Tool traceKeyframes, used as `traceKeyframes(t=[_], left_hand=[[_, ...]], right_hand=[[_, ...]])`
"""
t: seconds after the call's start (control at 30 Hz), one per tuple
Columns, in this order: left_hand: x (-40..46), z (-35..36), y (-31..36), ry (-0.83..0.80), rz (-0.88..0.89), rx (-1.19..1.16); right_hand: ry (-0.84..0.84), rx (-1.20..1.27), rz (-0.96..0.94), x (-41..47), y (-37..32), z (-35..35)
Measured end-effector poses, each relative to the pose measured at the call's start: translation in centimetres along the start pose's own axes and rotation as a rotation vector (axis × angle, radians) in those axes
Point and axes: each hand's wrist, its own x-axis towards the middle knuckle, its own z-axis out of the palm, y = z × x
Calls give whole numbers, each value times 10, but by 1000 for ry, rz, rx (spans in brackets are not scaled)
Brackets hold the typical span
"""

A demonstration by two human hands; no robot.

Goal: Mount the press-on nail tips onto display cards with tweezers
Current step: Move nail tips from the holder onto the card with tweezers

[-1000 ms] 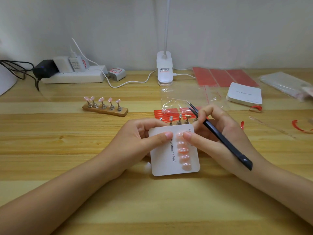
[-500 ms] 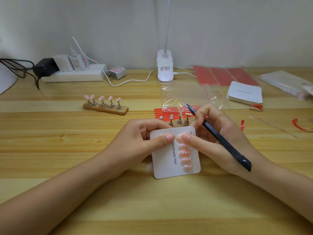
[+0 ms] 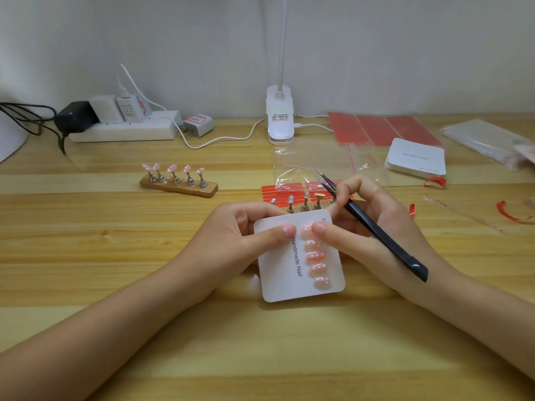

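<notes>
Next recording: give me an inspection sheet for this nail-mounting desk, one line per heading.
Surface: wooden desk, bare at front.
Job's things: display card carrying five pink nail tips; tweezers; wooden stand with five tips; card stack.
Clutter: clear bags, red strips.
Grips: left hand holds card; right hand holds tweezers, thumb on top tip.
Cables: power strip, chargers, white lead.
Surroundings: clip lamp, white wall.

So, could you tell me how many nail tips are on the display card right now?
5, in one column down the right side of the display card: top tip beside the right thumb, then. None seems hidden.
</notes>
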Motion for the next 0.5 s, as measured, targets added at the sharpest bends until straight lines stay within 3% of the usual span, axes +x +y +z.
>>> traceKeyframes(t=[0.5], left_hand=[[1, -1, 1, 3, -14, -9]], right_hand=[[64, 29, -19, 1, 3, -3]])
